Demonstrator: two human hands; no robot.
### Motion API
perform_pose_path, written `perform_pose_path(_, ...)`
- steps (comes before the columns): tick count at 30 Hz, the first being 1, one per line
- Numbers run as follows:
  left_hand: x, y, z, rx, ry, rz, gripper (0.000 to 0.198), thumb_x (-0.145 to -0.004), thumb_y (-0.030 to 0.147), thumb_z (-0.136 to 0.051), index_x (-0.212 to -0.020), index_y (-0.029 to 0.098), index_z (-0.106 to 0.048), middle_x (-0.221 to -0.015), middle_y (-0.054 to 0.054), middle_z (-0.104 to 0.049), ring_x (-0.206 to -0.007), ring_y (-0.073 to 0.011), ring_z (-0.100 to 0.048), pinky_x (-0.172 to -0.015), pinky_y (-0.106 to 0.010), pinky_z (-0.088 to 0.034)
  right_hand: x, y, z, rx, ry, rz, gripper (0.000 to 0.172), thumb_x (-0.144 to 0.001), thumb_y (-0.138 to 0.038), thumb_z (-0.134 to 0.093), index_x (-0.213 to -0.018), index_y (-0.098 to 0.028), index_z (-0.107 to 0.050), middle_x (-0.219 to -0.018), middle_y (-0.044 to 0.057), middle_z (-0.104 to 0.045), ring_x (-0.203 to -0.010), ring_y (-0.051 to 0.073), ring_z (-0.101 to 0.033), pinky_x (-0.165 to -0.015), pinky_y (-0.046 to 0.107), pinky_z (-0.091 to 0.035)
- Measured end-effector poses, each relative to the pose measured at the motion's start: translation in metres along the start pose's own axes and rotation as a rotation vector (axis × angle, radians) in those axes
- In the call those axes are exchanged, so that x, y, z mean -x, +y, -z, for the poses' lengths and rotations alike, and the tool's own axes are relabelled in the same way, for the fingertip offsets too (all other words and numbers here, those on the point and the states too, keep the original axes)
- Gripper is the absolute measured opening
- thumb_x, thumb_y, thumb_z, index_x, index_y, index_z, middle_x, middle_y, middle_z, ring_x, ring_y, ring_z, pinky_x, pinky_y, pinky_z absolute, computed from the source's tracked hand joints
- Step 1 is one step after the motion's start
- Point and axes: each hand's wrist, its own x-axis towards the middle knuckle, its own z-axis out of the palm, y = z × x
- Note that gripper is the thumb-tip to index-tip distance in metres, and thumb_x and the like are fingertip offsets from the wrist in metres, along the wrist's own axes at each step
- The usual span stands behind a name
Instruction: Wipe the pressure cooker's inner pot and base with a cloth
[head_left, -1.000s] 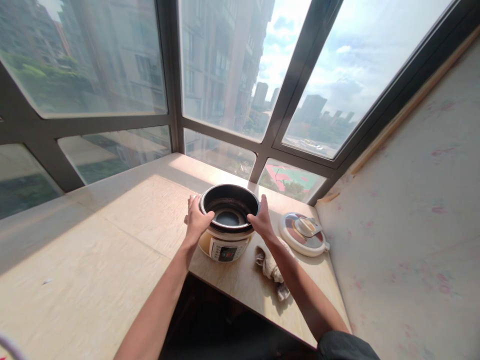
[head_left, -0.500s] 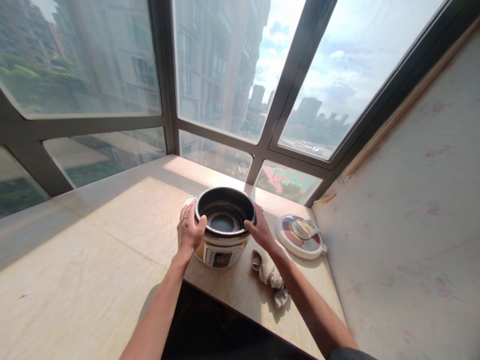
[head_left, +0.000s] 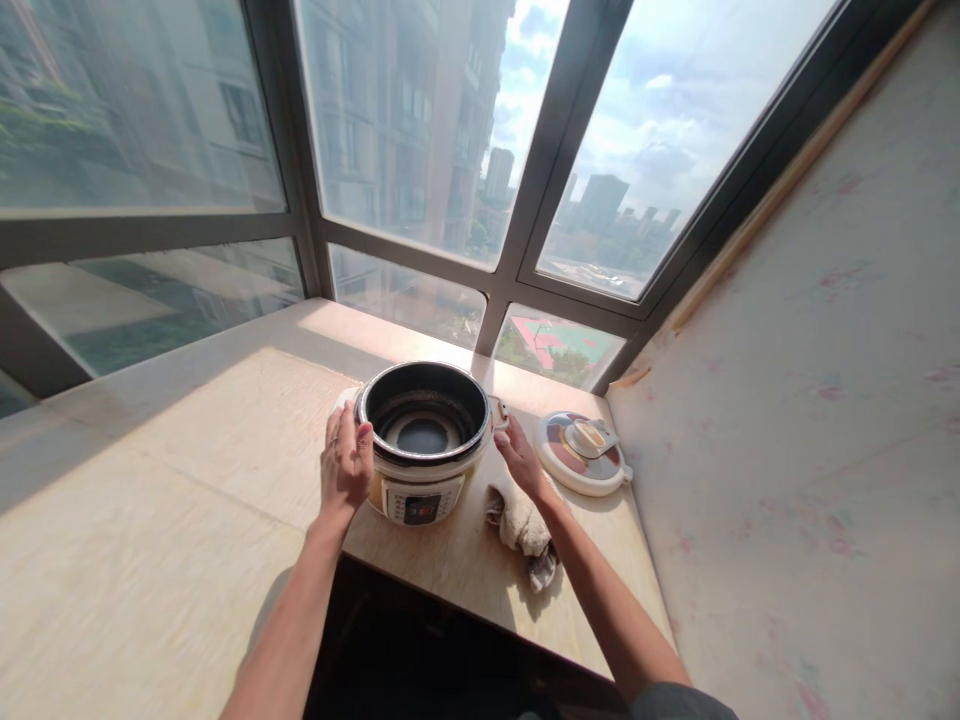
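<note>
A white electric pressure cooker [head_left: 422,503], its control panel facing me, stands lidless near the front edge of the stone ledge. Inside it sits a dark inner pot [head_left: 424,410] with a shiny rim and nothing visible in it. My left hand [head_left: 347,462] lies along the cooker's left side, fingers stretched out and thumb upright. On the right, my right hand [head_left: 519,455] has its fingers extended at the side handle [head_left: 499,411]; whether the fingertips touch it I cannot tell. Neither hand is wrapped around anything.
The cooker's round lid [head_left: 581,453] with a patterned top lies on the ledge [head_left: 187,520] at the right. A crumpled cloth [head_left: 523,525] rests under my right forearm. Windows [head_left: 420,150] rise behind, and a flowered wall [head_left: 810,400] borders the right side.
Both hands have left the pot's rim and moved outward and down to the cooker's sides. My view has shifted slightly, so the scene sits further left. The cloth and lid stay put.
</note>
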Motion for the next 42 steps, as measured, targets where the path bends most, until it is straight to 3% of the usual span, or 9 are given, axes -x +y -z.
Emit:
perform_pose_path(6, 0.046, 0.042, -0.008, 0.167, 0.372, 0.232, 0.053, -0.103, 0.048, -0.040, -0.140, 0.014, -0.055, -0.145, -0.019, -0.056, -0.136, -0.0323, -0.053, -0.114, -0.047, -0.043, 0.062, 0.049, 0.032, 0.107, -0.031, -0.155, 0.084, -0.085, -0.081, -0.053, -0.141, -0.019, -0.062, -0.150, 0.018, -0.057, -0.145, 0.035, -0.049, -0.123, 0.058, -0.033)
perform_pose_path(9, 0.088, 0.066, -0.028, 0.161, 0.456, 0.114, 0.033, -0.101, 0.036, -0.043, -0.118, 0.018, -0.065, -0.122, -0.015, -0.066, -0.118, -0.0300, -0.062, -0.108, -0.050, -0.047, 0.095, 0.069, 0.051, 0.090, -0.005, -0.237, 0.078, -0.086, -0.082, -0.048, -0.129, -0.022, -0.071, -0.140, 0.017, -0.066, -0.136, 0.036, -0.058, -0.118, 0.059, -0.040)
perform_pose_path(13, 0.140, 0.086, -0.063, 0.084, 0.233, -0.162, 0.022, -0.097, 0.024, -0.047, -0.094, 0.025, -0.069, -0.099, -0.008, -0.071, -0.107, -0.0284, -0.064, -0.117, -0.058, -0.035, 0.129, 0.077, 0.074, 0.033, 0.019, -0.285, 0.064, -0.095, -0.071, -0.045, -0.129, -0.024, -0.072, -0.136, 0.014, -0.069, -0.132, 0.035, -0.062, -0.115, 0.058, -0.044)
perform_pose_path(17, 0.171, 0.092, -0.092, 0.196, 0.103, -0.310, 0.026, -0.092, 0.014, -0.050, -0.102, 0.029, -0.069, -0.094, -0.006, -0.071, -0.097, -0.0265, -0.065, -0.095, -0.049, -0.051, 0.149, 0.073, 0.087, 0.033, 0.050, -0.279, 0.055, -0.096, -0.065, -0.048, -0.125, -0.028, -0.074, -0.132, 0.011, -0.072, -0.128, 0.035, -0.065, -0.113, 0.056, -0.047)
perform_pose_path(21, 0.186, 0.089, -0.117, 0.265, -0.090, -0.263, 0.025, -0.091, 0.014, -0.052, -0.099, 0.030, -0.070, -0.091, -0.005, -0.073, -0.090, -0.0240, -0.067, -0.081, -0.041, -0.056, 0.156, 0.071, 0.089, 0.035, 0.061, -0.266, 0.049, -0.097, -0.060, -0.047, -0.125, -0.029, -0.074, -0.129, 0.010, -0.074, -0.123, 0.034, -0.067, -0.109, 0.054, -0.051)
perform_pose_path(26, 0.199, 0.066, -0.144, 0.168, -0.251, -0.035, 0.025, -0.094, 0.023, -0.048, -0.091, 0.028, -0.073, -0.090, -0.007, -0.075, -0.088, -0.0270, -0.071, -0.080, -0.045, -0.059, 0.157, 0.073, 0.086, 0.046, 0.093, -0.264, 0.047, -0.097, -0.056, -0.048, -0.122, -0.028, -0.075, -0.126, 0.011, -0.075, -0.119, 0.033, -0.069, -0.106, 0.052, -0.053)
perform_pose_path(32, 0.212, 0.033, -0.155, 0.030, -0.397, 0.025, 0.028, -0.090, 0.021, -0.045, -0.084, 0.023, -0.073, -0.085, -0.006, -0.075, -0.086, -0.0258, -0.070, -0.078, -0.041, -0.057, 0.164, 0.089, 0.075, 0.042, 0.245, -0.194, 0.047, -0.099, -0.053, -0.048, -0.117, -0.020, -0.076, -0.120, 0.014, -0.077, -0.113, 0.031, -0.072, -0.100, 0.048, -0.056)
perform_pose_path(35, 0.213, 0.033, -0.154, 0.025, -0.419, 0.024, 0.028, -0.090, 0.018, -0.045, -0.084, 0.022, -0.072, -0.085, -0.005, -0.074, -0.086, -0.0226, -0.069, -0.078, -0.036, -0.055, 0.161, 0.098, 0.068, 0.034, 0.327, -0.177, 0.046, -0.100, -0.050, -0.048, -0.117, -0.017, -0.075, -0.122, 0.015, -0.076, -0.115, 0.030, -0.070, -0.100, 0.047, -0.055)
perform_pose_path(42, 0.210, 0.042, -0.156, -0.015, -0.377, 0.105, 0.027, -0.088, 0.016, -0.047, -0.081, 0.022, -0.072, -0.084, -0.005, -0.074, -0.084, -0.0220, -0.068, -0.076, -0.034, -0.053, 0.130, 0.099, 0.054, -0.029, 0.289, -0.132, 0.047, -0.099, -0.052, -0.050, -0.117, -0.016, -0.076, -0.118, 0.014, -0.077, -0.111, 0.030, -0.071, -0.098, 0.047, -0.055)
